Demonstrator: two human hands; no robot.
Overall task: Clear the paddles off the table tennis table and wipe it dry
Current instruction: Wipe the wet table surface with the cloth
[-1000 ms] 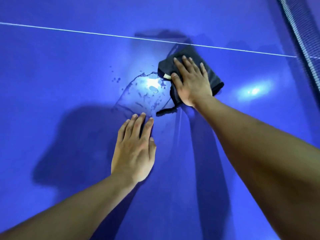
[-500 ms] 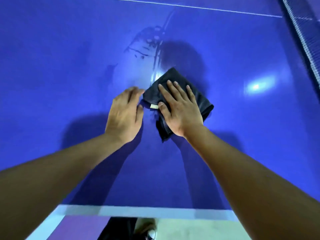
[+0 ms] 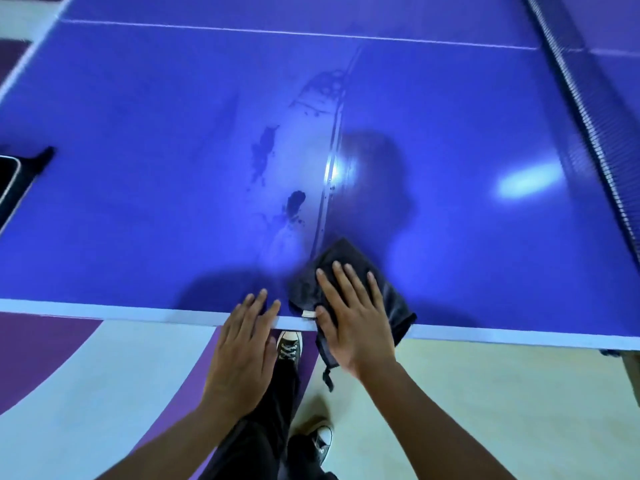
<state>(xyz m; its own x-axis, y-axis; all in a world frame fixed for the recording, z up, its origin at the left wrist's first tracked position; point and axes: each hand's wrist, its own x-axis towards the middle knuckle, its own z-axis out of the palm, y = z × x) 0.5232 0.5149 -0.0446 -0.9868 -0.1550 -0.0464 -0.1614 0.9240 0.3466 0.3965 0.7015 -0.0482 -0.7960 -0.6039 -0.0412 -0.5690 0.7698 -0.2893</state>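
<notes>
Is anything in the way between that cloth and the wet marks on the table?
Nothing visible. The cloth, under the right hand at the near edge, faces bare table up to the wet marks.

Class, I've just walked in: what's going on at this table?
A person is wiping the table tennis table with a dark cloth. The right hand presses flat on the cloth at the near edge, where part hangs over. The left hand lies open beside it. Farther up, wet streaks show.
</notes>
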